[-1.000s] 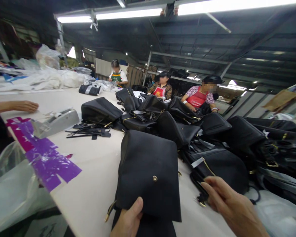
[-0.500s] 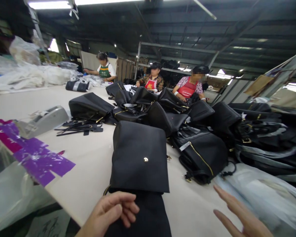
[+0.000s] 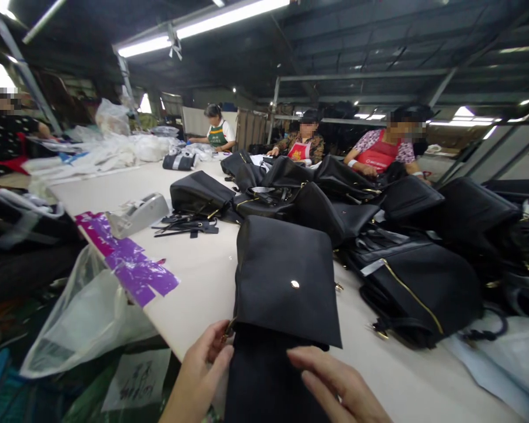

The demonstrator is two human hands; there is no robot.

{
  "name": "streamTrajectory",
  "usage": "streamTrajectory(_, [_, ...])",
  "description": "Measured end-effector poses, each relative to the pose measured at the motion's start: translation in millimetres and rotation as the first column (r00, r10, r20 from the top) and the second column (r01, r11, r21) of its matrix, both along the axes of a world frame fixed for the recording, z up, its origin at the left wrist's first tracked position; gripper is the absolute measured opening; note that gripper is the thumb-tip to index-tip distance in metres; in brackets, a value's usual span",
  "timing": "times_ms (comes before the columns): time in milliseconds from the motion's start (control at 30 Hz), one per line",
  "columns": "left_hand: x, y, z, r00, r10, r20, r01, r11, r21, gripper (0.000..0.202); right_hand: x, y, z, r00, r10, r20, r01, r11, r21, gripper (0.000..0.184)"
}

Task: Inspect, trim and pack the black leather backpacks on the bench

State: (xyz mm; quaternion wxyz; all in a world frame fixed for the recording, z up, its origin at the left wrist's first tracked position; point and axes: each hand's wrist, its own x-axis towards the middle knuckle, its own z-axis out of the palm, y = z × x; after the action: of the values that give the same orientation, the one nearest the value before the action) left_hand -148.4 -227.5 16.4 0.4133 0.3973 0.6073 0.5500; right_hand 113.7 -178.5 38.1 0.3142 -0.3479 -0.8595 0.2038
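A black bag (image 3: 286, 264) with a round gold stud on its flap lies before me on the pale table. Below the flap, a flat black panel (image 3: 268, 376) runs toward me. At the bag's left edge, beside a bit of gold hardware (image 3: 229, 330), my left hand (image 3: 205, 367) has its fingers curled and its thumb against the edge. Over the panel's right side, just under the flap, my right hand (image 3: 335, 379) is open with fingers stretched out; whether it presses on the panel I cannot tell.
Several black bags (image 3: 326, 211) are heaped behind and to the right. Left stand a grey tape dispenser (image 3: 141, 214), black straps (image 3: 187, 226) and purple tape (image 3: 136, 264) on the table edge (image 3: 170, 341). Co-workers (image 3: 381, 150) sit across; another person (image 3: 9, 129) is at far left.
My view has turned left, bringing in the person at far left. My right hand has come inward over the panel. My left hand has moved off the panel to the bag's left edge.
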Motion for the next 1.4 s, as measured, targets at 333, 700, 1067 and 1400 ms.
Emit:
streamTrajectory(333, [-1.9, -0.9, -6.7, 0.994, 0.108, -0.008, -0.108, 0.993, 0.037, 0.028, -88.5, 3.4, 6.1, 0.963, 0.253, -0.098, -0.243, 0.965, 0.102, 0.039])
streamTrajectory(700, [-9.2, 28.8, 7.3, 0.967, 0.118, 0.226, -0.129, 0.991, 0.030, 0.034, -138.8, 49.9, -3.2, 0.977, 0.120, 0.175, -0.142, 0.982, 0.122, 0.054])
streamTrajectory(1067, [-20.6, 30.3, 0.5, 0.952, 0.031, 0.305, -0.008, 0.997, -0.078, 0.060, -133.3, 68.5, -8.2, 0.913, 0.334, -0.235, -0.404, 0.819, -0.408, 0.047])
streamTrajectory(1400, [-4.4, 35.4, 15.9, 0.980, -0.044, -0.194, 0.033, 0.998, -0.055, 0.027, -128.4, 73.1, -7.2, 0.870, 0.207, -0.447, -0.474, 0.599, -0.645, 0.055])
